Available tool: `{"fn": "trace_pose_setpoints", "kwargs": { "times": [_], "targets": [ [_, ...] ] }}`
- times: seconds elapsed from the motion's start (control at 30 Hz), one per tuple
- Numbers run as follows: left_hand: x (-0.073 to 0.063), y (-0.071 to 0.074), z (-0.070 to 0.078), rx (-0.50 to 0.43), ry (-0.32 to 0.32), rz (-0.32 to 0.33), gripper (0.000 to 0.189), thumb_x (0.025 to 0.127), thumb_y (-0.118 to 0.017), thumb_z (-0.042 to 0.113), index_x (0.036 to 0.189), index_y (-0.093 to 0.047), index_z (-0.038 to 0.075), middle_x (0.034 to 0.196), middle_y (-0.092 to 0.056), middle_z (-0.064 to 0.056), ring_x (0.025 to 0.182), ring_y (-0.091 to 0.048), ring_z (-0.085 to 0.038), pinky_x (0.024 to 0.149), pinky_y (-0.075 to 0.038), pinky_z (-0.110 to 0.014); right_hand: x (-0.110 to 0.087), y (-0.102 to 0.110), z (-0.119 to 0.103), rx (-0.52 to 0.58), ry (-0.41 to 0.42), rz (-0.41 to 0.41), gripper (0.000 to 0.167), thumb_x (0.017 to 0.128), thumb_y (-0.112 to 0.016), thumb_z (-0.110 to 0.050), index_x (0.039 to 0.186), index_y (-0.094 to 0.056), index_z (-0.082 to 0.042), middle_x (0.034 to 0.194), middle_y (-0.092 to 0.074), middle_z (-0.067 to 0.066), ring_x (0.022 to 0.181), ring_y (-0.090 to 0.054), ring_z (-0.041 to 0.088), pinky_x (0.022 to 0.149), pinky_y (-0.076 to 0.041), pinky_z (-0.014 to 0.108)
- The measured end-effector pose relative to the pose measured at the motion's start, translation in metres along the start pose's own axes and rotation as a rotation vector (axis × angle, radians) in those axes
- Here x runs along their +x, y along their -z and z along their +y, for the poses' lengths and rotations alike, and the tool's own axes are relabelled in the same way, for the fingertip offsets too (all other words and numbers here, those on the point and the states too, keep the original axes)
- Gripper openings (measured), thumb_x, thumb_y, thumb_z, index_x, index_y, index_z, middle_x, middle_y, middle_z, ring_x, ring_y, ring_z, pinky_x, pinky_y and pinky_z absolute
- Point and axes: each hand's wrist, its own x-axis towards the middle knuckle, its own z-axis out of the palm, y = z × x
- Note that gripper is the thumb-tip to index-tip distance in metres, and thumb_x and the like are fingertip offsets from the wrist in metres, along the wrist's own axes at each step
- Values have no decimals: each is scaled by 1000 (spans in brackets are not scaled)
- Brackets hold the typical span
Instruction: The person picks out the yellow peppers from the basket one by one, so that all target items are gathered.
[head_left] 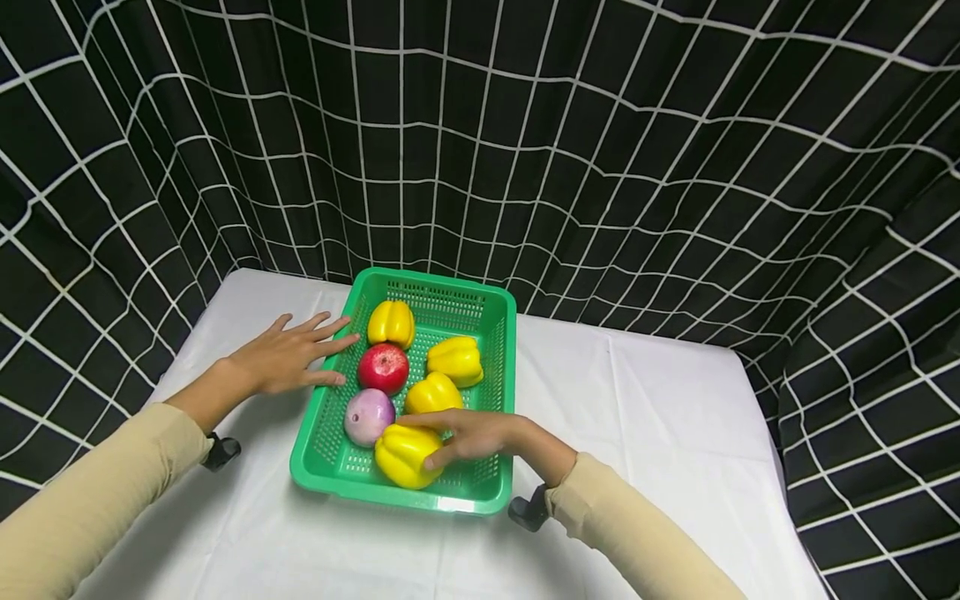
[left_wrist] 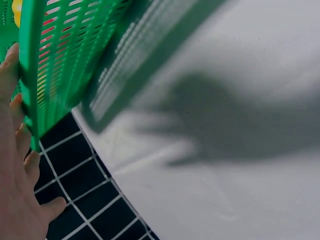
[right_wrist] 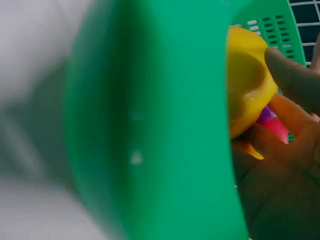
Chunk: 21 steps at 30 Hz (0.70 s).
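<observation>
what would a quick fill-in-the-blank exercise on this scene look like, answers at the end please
1. The basket is coloured ____.
2. The number of peppers lying in it is ____.
3. The red fruit lies between a pepper and a round item coloured ____.
4. The right hand has its fingers on a pepper coloured ____.

Missing words: green; four; purple; yellow.
</observation>
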Motion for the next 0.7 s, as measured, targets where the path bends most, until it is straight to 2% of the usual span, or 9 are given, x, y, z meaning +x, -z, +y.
{"fn": "trace_pose_setpoints", "kwargs": {
  "times": [0.43,0.7],
  "targets": [
    [-1,0,1,0,3,1,70,96,-55,55,155,-37,22,163,-25,-11,149,-16,-42,111,-14,-73,5,2,-5,-101,-3,-20,63,97,-64,-17,154,-39,-28,158,-34,3,137,-36,25,117,-26,52],
    [0,0,0,-2,8,0,70,96,-55,56,155,-37,22,163,-24,-10,150,-15,-41,112,-13,-72,-1,7,-12,-139,11,-35,63,98,-63,-16,154,-38,-27,158,-36,2,137,-36,23,118,-27,50]
  ]
}}
